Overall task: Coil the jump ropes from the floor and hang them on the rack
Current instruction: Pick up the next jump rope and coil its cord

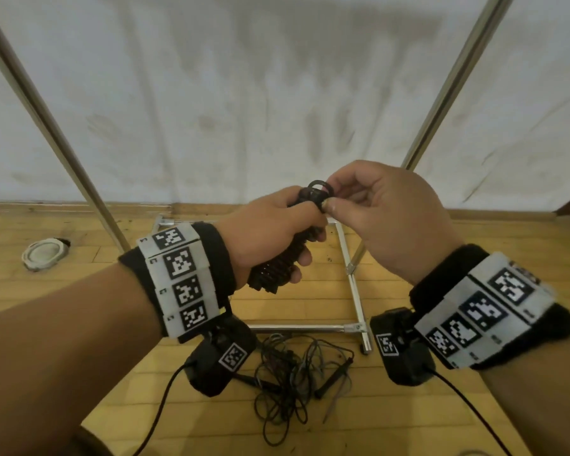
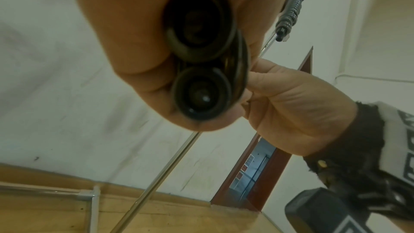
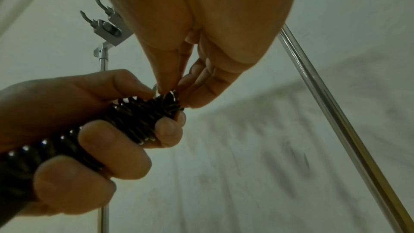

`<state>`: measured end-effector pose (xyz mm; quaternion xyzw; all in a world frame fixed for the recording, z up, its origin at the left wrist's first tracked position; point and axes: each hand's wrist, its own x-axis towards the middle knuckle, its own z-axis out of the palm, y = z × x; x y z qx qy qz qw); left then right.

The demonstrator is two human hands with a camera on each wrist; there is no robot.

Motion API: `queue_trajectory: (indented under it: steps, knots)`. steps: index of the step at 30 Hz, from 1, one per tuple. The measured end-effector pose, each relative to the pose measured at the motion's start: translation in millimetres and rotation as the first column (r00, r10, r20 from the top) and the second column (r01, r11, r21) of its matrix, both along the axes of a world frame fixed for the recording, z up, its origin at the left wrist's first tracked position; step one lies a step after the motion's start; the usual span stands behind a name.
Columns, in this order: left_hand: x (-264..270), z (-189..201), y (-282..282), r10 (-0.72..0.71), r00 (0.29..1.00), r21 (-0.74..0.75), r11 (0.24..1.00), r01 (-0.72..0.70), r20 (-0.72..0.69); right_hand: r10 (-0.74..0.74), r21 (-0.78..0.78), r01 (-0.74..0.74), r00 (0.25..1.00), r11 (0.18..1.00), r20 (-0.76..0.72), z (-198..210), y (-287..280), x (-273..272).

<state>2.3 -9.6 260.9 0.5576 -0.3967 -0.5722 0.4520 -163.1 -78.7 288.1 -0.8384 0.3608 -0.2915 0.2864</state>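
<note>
Jump ropes, loose [image 1: 297,373]: tangled heap of thin dark cords with slim handles on the wooden floor [image 1: 63,340], nearest the viewer, between the two forearms and just this side of the rack's near base bar.

Coiled jump rope [image 1: 277,264]: dark bundle wound round its paired handles, held above the floor over the rack base. Left hand [image 1: 270,238] wraps it, fingers curled tight round the windings. Right hand [image 1: 389,212] pinches the small loop of cord at the bundle's top end between thumb and fingertips. In the left wrist view both handle butts face the lens.

Rack [image 1: 352,284]: chrome frame, base rails on the floor beyond the heap, two uprights slanting up left and right. Hook brackets [image 3: 107,24] show in the right wrist view; another wound rope [image 2: 291,10] hangs high in the left wrist view.

White round object [image 1: 45,253]: on the floor, far left.

Wall [image 1: 277,93]: white, scuffed, farthest.
</note>
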Motion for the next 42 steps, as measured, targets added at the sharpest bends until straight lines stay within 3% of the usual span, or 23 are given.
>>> queue_trajectory:
  steps: [6,15,19,27,29,32,35,38,42]
  knots:
    - [-9.0,9.1,8.7,0.01,0.999,0.004,1.0,-0.009,-0.045,0.044,-0.091,-0.047,0.998,0.995,-0.035,6.0,1.0,-8.0]
    - [-24.4,16.6,20.0,-0.016,0.994,0.139,0.99,0.032,-0.109,0.104,-0.21,-0.127,0.988,0.969,-0.116,5.4,5.0,-22.6]
    - [-31.5,20.7,24.2,-0.002,0.985,0.113,0.993,0.022,-0.172,0.107,-0.278,-0.153,0.979,0.948,-0.176,4.6,8.7,-28.2]
    - [-32.8,18.4,32.9,0.029,0.988,0.088,0.996,-0.016,-0.154,0.132,-0.32,-0.191,0.971,0.928,-0.197,4.4,17.4,-31.9]
    - [-31.5,18.4,35.1,0.023,0.983,0.067,0.998,-0.011,-0.182,0.14,-0.227,-0.158,0.985,0.961,-0.096,5.0,20.1,-32.5]
    - [-29.3,21.0,37.1,-0.02,0.964,-0.006,1.0,0.02,-0.264,0.133,0.051,-0.145,0.974,0.988,0.185,10.0,21.6,-38.7]
    - [-28.1,25.4,39.1,-0.093,0.932,-0.069,0.995,0.073,-0.349,-0.041,0.385,-0.159,0.886,0.909,0.462,17.2,19.6,-41.3]
    - [-26.8,28.0,40.4,-0.128,0.912,-0.095,0.991,0.099,-0.388,-0.264,0.656,-0.129,0.844,0.744,0.466,19.7,17.8,-38.1]
    - [-26.7,27.0,39.4,-0.121,0.917,-0.092,0.991,0.092,-0.38,-0.229,0.711,-0.18,0.869,0.68,0.439,16.0,22.4,-34.0]
